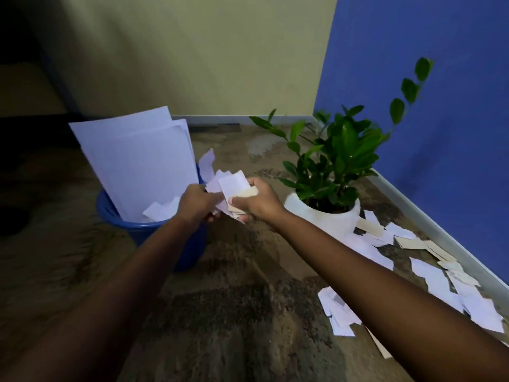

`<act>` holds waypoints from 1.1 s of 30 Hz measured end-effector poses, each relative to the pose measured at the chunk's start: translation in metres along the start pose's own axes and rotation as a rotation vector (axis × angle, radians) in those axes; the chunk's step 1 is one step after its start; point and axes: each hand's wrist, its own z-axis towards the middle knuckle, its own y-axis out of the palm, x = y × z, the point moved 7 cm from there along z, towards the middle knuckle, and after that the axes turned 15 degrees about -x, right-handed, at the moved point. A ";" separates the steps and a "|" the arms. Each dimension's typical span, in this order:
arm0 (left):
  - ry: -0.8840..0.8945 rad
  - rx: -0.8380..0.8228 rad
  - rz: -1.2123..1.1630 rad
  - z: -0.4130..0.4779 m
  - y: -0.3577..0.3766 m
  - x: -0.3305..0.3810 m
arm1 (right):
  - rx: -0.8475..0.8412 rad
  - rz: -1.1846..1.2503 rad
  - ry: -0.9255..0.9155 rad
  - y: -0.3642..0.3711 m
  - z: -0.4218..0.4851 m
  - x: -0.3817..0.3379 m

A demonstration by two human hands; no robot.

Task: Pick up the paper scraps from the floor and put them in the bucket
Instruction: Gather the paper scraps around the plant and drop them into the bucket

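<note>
Many scraps (429, 277) lie well rt of bucket (132, 227); sheets (137, 161) already inside it. Left hand (197, 201) & right hand (256, 202) both grip a bunch (231, 183) just rt of its rim, not yet dropped in.

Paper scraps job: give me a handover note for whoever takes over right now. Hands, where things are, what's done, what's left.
Left grip and right grip both hold one bundle of scraps by the bucket's right rim.
Bucket: large sheets stand in it, with a few binned scraps beside them.
Done: some paper is in the bucket and one bundle is gathered.
Left: drop the bundle in. Many floor scraps lie along the blue wall, right of the plant pot.
</note>
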 end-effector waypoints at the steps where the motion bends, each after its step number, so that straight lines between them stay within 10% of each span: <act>1: 0.002 0.027 -0.018 0.000 -0.013 0.001 | -0.010 0.018 -0.005 0.009 0.007 -0.009; 14: -0.090 0.346 -0.726 -0.007 -0.100 -0.042 | -0.146 0.171 0.034 0.101 0.072 -0.047; 19: -0.162 0.399 -0.176 -0.011 -0.093 -0.042 | -0.123 0.084 -0.017 0.087 0.066 -0.048; 24: 0.173 0.414 0.358 -0.026 -0.042 -0.007 | -0.036 0.105 -0.079 0.049 0.042 -0.033; 33: 0.303 -0.088 0.786 -0.032 0.126 -0.031 | 0.034 -0.367 0.096 -0.043 -0.046 0.070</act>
